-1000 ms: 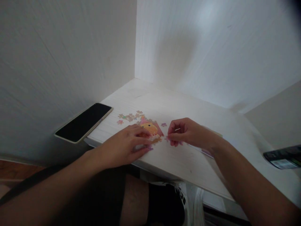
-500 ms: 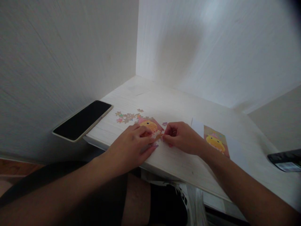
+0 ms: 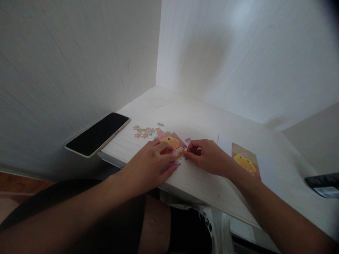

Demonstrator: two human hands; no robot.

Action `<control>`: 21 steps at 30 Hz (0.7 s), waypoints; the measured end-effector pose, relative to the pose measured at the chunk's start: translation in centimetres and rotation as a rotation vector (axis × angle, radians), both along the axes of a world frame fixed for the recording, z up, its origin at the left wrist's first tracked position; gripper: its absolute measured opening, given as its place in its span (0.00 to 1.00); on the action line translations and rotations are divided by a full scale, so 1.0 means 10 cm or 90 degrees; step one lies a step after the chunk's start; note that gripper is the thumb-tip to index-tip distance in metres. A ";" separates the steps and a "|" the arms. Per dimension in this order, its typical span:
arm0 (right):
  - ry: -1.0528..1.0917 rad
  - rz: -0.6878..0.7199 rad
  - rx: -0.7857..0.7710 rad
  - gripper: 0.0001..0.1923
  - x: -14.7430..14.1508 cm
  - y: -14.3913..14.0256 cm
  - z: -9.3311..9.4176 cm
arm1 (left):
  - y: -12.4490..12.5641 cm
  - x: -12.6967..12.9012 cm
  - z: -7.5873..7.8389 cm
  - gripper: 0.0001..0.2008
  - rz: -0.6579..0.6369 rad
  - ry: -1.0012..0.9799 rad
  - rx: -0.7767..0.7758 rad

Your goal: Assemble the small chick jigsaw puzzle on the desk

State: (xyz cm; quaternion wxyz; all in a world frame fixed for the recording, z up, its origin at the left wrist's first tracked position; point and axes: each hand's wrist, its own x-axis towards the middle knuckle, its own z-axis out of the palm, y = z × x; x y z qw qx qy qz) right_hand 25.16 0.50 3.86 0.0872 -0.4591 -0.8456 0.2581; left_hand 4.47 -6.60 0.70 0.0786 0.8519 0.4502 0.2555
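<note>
Two hands meet on the flat cardboard puzzle (image 3: 171,144): left hand (image 3: 148,165) pressing flat, right hand (image 3: 208,157) pinched, its contents hidden.

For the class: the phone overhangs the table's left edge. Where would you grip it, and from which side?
Probably grip the phone by its overhanging near end, from the left, off the table: that end juts past the edge, so fingers can get under it. The left hand is nearest.

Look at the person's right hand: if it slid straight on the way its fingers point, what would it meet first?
The right hand points left, so it would probably first meet the partly built puzzle, with the left hand pressing on it.
</note>
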 end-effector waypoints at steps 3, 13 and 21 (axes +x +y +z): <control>-0.002 0.012 0.007 0.11 -0.01 -0.01 -0.03 | 0.00 0.00 0.01 0.12 -0.002 -0.008 -0.002; 0.019 -0.050 0.026 0.12 0.56 0.45 0.23 | 0.01 -0.06 -0.04 0.13 -0.031 -0.024 0.001; -0.099 0.097 -0.021 0.10 0.72 0.54 0.24 | 0.02 -0.07 -0.04 0.12 -0.040 -0.027 0.004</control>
